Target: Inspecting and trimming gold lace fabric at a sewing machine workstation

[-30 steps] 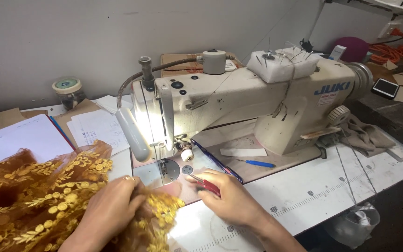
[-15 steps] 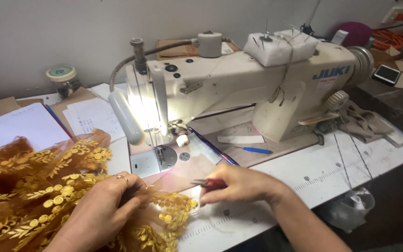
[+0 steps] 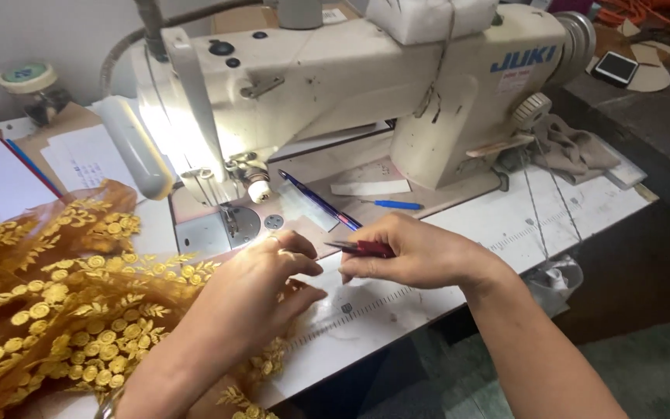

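Note:
My left hand point(image 3: 253, 291) rests on the edge of an orange sheer fabric point(image 3: 56, 299) sewn with gold flower and leaf motifs, fingers pinching it near the needle plate point(image 3: 230, 229). My right hand point(image 3: 420, 252) is closed on small red-handled thread snips point(image 3: 362, 248), whose blades point left toward my left fingers. Both hands sit just in front of the cream industrial sewing machine point(image 3: 350, 77), whose lamp point(image 3: 137, 147) is lit.
The white machine table point(image 3: 505, 233) carries a printed ruler along its front. A blue pen point(image 3: 319, 202) and a small blue tool point(image 3: 397, 205) lie under the machine arm. Papers point(image 3: 79, 155), a jar point(image 3: 29, 89) and a phone point(image 3: 616, 68) sit farther back.
The view has come down closer to the hands. My hands and the fabric have drawn back from the needle toward the table's front, and the snips now sit between my hands.

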